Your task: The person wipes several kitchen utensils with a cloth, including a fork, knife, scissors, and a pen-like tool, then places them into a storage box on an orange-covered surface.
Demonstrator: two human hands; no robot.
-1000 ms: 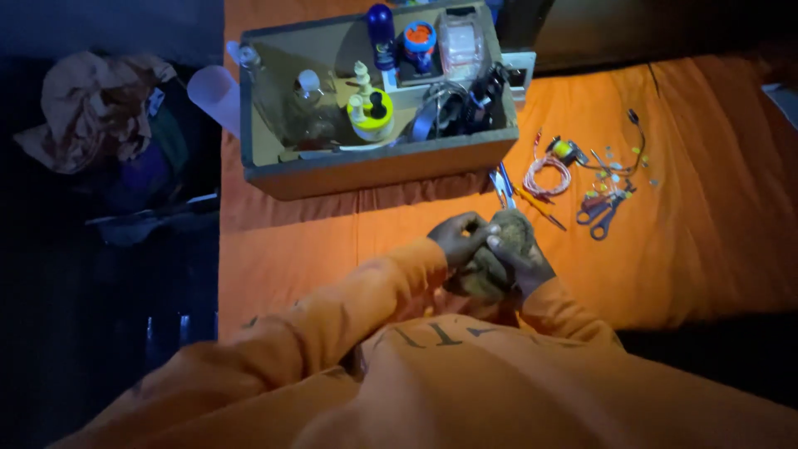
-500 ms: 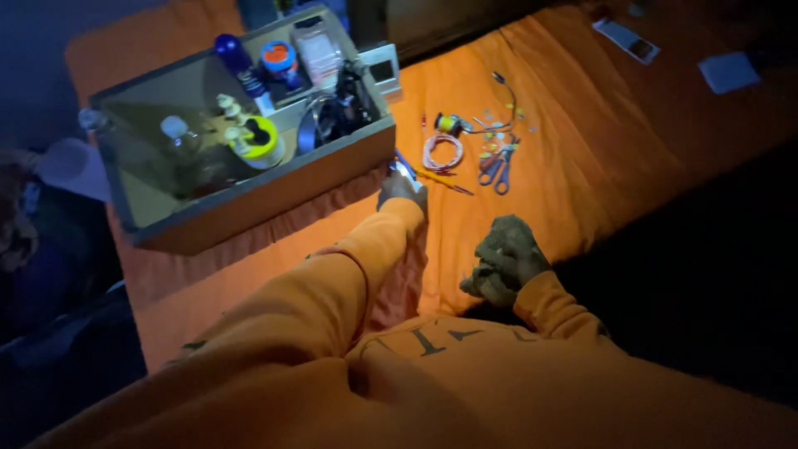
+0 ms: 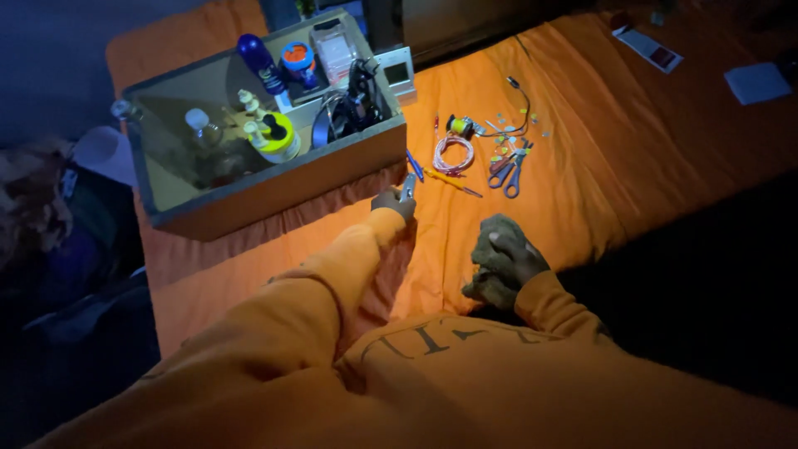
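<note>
My left hand [image 3: 394,202] reaches forward on the orange cloth [image 3: 582,166], closed around a small grey tool [image 3: 408,186] just in front of the open box [image 3: 274,187]. My right hand [image 3: 503,258] rests closer to my body with its fingers curled; whether it holds anything is hidden. Both arms wear orange sleeves. Beyond the left hand lie blue pens [image 3: 414,165], a yellow pencil [image 3: 451,181], a coil of pink-and-white wire [image 3: 453,153], a small spool [image 3: 458,125] and scissors [image 3: 507,172].
The box holds a blue bottle [image 3: 259,63], an orange-lidded jar [image 3: 297,60], a yellow roll [image 3: 278,137] and black cables [image 3: 353,100]. A small white device [image 3: 396,73] stands behind it. Papers [image 3: 752,81] lie far right. Dark floor and crumpled clothes [image 3: 33,199] are at left.
A second ago both hands were together near my body. The left hand has since stretched forward to the box's front edge with the small tool; the right hand stayed back. The view shifted.
</note>
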